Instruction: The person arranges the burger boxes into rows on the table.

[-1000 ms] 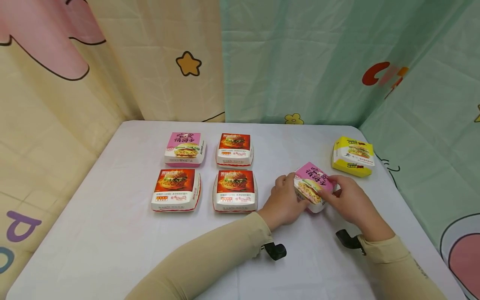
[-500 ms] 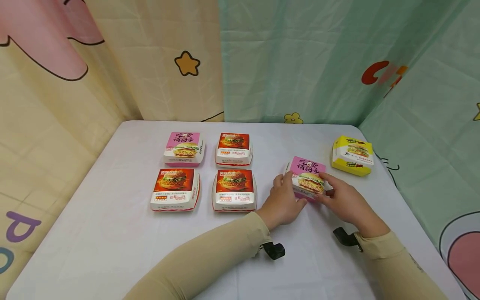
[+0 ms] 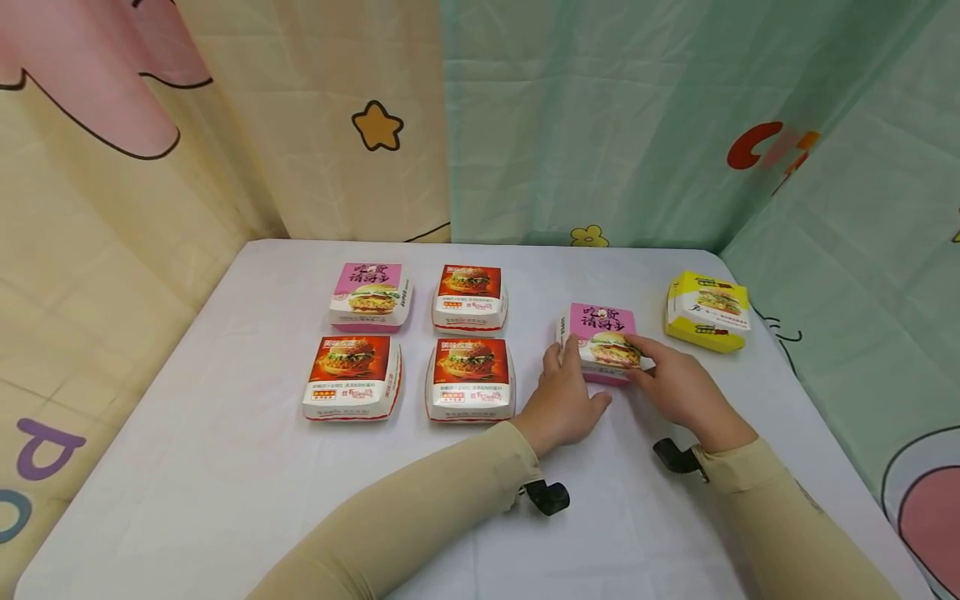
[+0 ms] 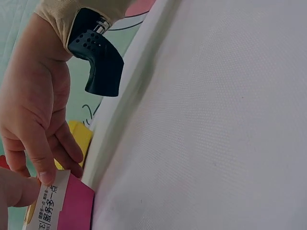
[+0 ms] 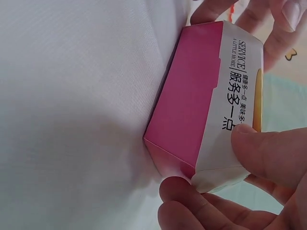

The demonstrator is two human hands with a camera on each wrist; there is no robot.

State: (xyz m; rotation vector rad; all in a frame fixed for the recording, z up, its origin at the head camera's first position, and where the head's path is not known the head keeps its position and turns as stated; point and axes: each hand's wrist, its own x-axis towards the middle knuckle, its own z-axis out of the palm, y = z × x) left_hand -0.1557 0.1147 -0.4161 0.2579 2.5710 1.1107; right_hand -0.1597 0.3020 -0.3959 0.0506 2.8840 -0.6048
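A pink-and-white burger box (image 3: pixel 602 321) stands upright on the white table, squared to it, right of the other grouped boxes. My right hand (image 3: pixel 682 387) grips its right side. In the right wrist view the thumb (image 5: pixel 259 146) presses the white printed front of the burger box (image 5: pixel 192 100), and other fingers sit at its lower corner. At the box's left side is my left hand (image 3: pixel 562 404), fingers extended along that side and thumb held away from the front. The left wrist view shows the right hand (image 4: pixel 36 100) over one end of the box.
Left of the hands stand another pink box (image 3: pixel 367 293) and red-topped burger boxes (image 3: pixel 468 287), in two rows. A yellow burger box (image 3: pixel 707 312) sits tilted near the table's right edge. Printed curtains (image 3: pixel 525 125) rise behind the table (image 3: pixel 187 467).
The pink box has turned from a slant to square with the table and shifted left and away from me. My right hand has moved with it; the left has barely moved.
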